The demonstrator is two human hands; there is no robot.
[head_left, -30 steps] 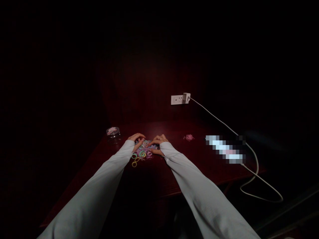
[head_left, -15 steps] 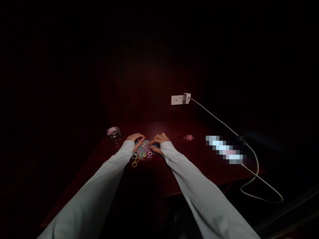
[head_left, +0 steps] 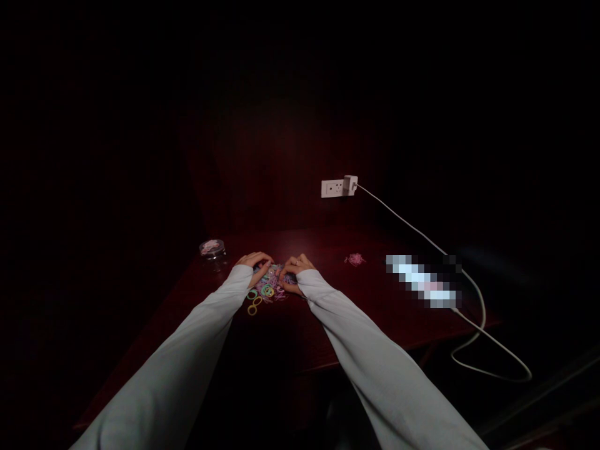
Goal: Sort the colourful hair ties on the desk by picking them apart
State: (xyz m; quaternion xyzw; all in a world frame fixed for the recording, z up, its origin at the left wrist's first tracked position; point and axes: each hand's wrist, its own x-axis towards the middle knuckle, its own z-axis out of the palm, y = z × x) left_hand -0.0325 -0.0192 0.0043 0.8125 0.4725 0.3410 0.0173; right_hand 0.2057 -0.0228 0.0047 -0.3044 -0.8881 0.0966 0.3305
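Loosely, bands [head_left: 269, 290] lie heaped; left hand [head_left: 254, 260] and right hand [head_left: 299, 265] flank them.

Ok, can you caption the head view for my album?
Left hand and right hand at a pile of colorful elastic bands, pink heap farther right.

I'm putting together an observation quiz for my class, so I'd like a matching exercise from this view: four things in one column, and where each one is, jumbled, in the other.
Things
1. Mixed pile of coloured bands
2. Small pink pile
3. Round clear container
4. White charger

Places
A. Plugged into the wall outlet
B. On the table, to the left of the left hand
C. On the table, to the right of the right hand
D. Between and under the two hands

Right pairs: 1-D, 2-C, 3-B, 4-A
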